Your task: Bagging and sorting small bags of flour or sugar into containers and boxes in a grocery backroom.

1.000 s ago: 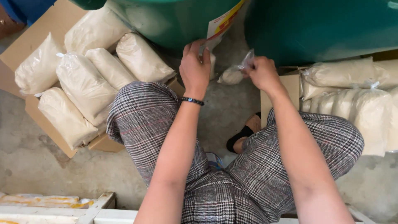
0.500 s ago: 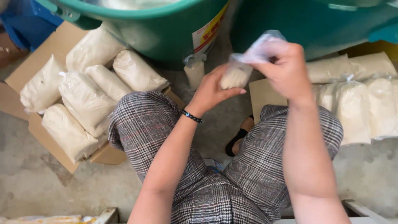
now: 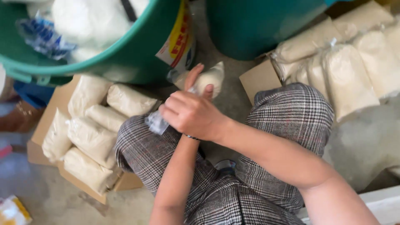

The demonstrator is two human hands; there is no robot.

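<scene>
The right hand [image 3: 189, 114] is closed round the twisted neck of a small clear plastic bag of pale powder [image 3: 210, 78]; the left hand [image 3: 196, 79] cups it just below the green plastic tub [image 3: 125, 62]. Tying looks unfinished; filled bags [image 3: 96, 133] lie stacked left of that tub.

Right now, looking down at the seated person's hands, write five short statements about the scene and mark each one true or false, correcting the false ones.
1. Both hands are on one small bag of pale powder. True.
2. The right hand grips the bag's twisted clear plastic neck. True.
3. The filled bags on the cardboard at the left lie inside the green tub. False: they lie on flattened cardboard on the floor, beside the tub.
4. The person wears plain blue trousers. False: the trousers are grey plaid.
5. A thin dark band sits at the left wrist. True.
</scene>
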